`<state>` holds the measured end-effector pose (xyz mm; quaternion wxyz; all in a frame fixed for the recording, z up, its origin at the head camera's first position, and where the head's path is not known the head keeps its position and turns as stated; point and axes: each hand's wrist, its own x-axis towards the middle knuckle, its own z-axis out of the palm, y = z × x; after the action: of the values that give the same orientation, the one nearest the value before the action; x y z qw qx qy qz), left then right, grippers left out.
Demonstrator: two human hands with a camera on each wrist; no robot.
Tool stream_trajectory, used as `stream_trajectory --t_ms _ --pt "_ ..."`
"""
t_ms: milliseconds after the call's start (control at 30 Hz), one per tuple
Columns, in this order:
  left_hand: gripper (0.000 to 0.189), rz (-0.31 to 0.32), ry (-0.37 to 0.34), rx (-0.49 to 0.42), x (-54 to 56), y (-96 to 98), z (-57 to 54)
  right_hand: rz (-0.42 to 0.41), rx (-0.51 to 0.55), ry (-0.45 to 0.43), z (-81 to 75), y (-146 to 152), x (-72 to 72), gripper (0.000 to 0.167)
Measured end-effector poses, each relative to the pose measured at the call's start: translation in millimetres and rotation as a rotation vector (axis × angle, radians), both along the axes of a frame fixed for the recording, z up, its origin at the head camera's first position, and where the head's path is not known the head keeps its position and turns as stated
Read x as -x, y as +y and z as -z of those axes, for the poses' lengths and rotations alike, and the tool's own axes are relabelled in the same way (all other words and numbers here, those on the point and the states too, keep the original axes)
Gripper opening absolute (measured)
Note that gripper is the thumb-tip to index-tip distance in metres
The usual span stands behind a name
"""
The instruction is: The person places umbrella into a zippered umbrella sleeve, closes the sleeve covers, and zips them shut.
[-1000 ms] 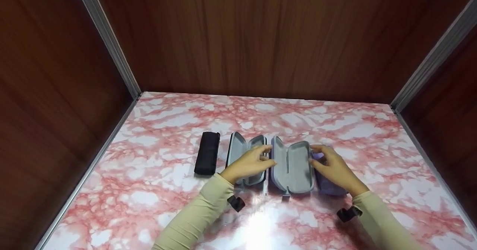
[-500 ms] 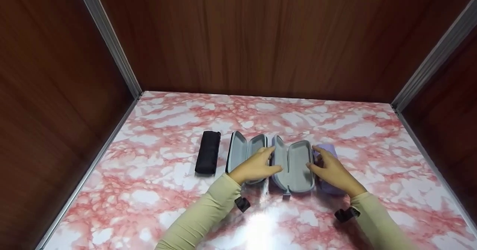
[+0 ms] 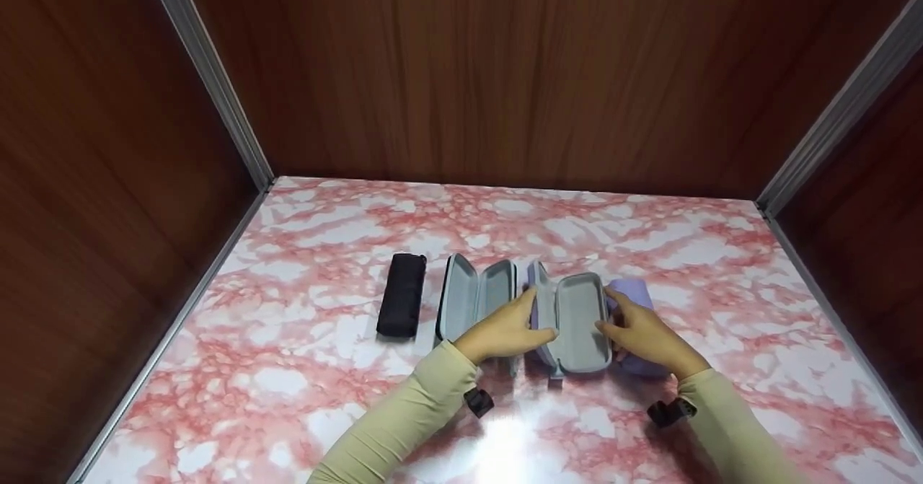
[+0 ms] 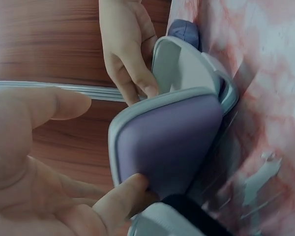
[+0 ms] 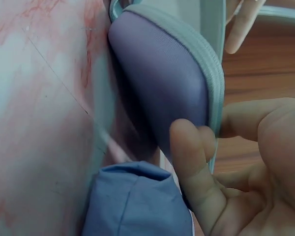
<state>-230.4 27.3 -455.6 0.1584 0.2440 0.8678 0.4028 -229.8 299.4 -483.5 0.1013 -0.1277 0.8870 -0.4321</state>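
Note:
A purple hard zip case with grey lining stands unfolded at the table's middle. My right hand pinches its right half, thumb over the rim and fingers on the purple outside. At the left half is my left hand; its fingers touch the outer purple wall, while the thumb is held apart from the case. Close left of it stands a similar black case, unfolded, partly hidden by the left hand. Beside the right hand lies a purple fabric-covered bundle, its folded end showing in the right wrist view.
A black fabric-covered bundle lies left of the black case. Everything rests on a red-and-white marbled table. Dark wood panels with metal corner strips enclose the back and sides.
My left hand has moved right, from over the black case to the purple case's left half. The right hand stays at the right half, which has tilted slightly; the bundles have not moved.

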Motion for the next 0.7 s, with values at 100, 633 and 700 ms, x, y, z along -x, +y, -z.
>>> stream_trajectory --t_ms 100,633,700 --pt "0.096 -0.032 -0.051 -0.065 -1.8 2.3 3.0 -0.008 0.005 -0.013 -1.1 0 0.3 0.077" --pt "0.091 -0.115 -0.297 -0.421 -9.8 21.3 20.4 0.046 -0.026 -0.047 0.7 -2 2.8 0.072" --pt "0.09 -0.131 -0.3 -0.397 -9.9 24.0 22.4 0.044 -0.025 -0.048 1.4 -2 3.2 0.072"
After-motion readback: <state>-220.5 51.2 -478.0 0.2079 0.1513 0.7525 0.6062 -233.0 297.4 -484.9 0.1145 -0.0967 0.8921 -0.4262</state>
